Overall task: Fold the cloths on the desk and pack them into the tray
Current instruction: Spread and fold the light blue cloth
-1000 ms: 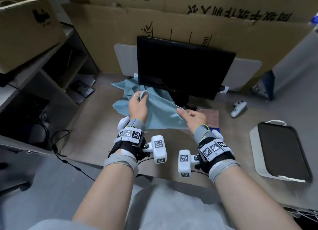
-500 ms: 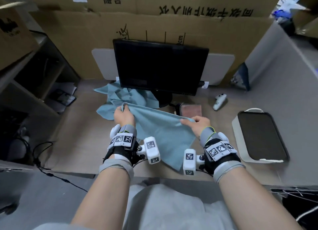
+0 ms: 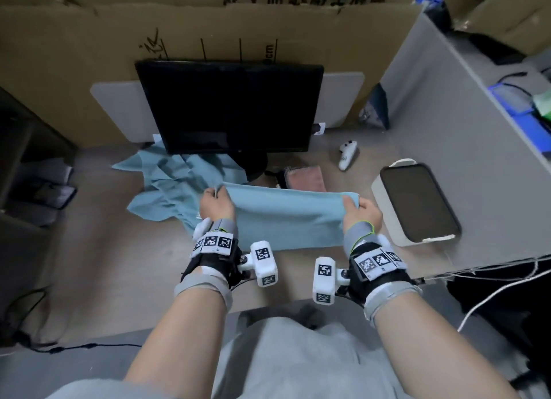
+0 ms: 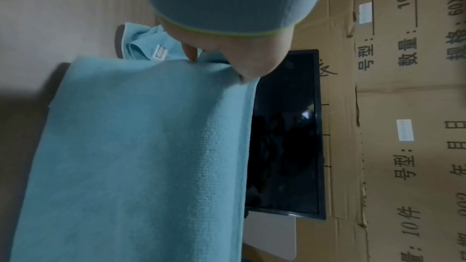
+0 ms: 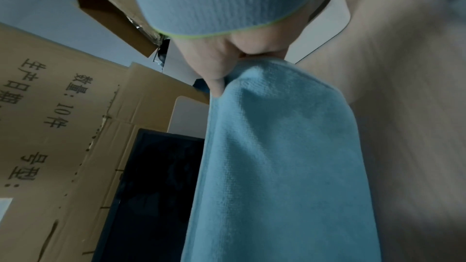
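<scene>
A light blue cloth (image 3: 286, 216) hangs stretched flat between my two hands above the desk. My left hand (image 3: 215, 203) pinches its upper left corner, and my right hand (image 3: 359, 209) pinches its upper right corner. The left wrist view shows the cloth (image 4: 141, 156) hanging from my left hand (image 4: 227, 55). In the right wrist view the cloth (image 5: 272, 166) drops from my right hand (image 5: 227, 65). More blue cloth (image 3: 179, 178) lies crumpled on the desk behind my left hand. The tray (image 3: 387, 207), white-walled with a dark bottom, sits on the desk at the right and holds nothing.
A black monitor (image 3: 229, 106) stands at the back of the desk on a round base. A folded pinkish cloth (image 3: 305, 178) lies beside the base. A white controller (image 3: 347, 157) lies behind the tray. Cardboard sheets (image 3: 89, 70) wall the back.
My hands lifted the blue cloth off the pile, drew it toward me and moved apart, so it now hangs taut between them. The view also shifted to the right.
</scene>
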Tool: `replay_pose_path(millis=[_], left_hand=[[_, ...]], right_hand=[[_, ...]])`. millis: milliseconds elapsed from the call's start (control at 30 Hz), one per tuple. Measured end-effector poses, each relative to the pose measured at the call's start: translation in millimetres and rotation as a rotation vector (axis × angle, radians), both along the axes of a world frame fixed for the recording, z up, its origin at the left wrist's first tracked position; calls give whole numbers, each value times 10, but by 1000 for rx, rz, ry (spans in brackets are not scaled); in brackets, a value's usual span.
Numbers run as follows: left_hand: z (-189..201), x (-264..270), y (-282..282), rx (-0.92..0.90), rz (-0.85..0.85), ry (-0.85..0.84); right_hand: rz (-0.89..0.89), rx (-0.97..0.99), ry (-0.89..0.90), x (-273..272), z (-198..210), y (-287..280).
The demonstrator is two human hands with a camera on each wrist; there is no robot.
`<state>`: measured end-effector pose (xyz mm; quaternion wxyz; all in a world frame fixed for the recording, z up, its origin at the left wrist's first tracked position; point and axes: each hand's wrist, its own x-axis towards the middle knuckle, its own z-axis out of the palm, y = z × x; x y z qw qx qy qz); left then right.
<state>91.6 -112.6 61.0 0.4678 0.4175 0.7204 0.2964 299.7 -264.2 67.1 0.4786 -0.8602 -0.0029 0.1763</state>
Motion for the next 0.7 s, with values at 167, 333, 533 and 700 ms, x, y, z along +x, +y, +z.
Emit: replay_pose_path(millis=[167, 333, 533, 700], left_hand=[[16, -30, -30, 50, -4, 9], [-15, -19, -244, 97, 92, 53], [-138, 15, -633, 91, 192, 155], [-338, -5, -993, -25, 208, 240]], right_hand=[[32, -37, -56, 65, -4, 64], [111, -55, -40, 263, -78, 71], [166, -99, 1, 554, -279, -99], [223, -164, 70, 621, -502, -316]])
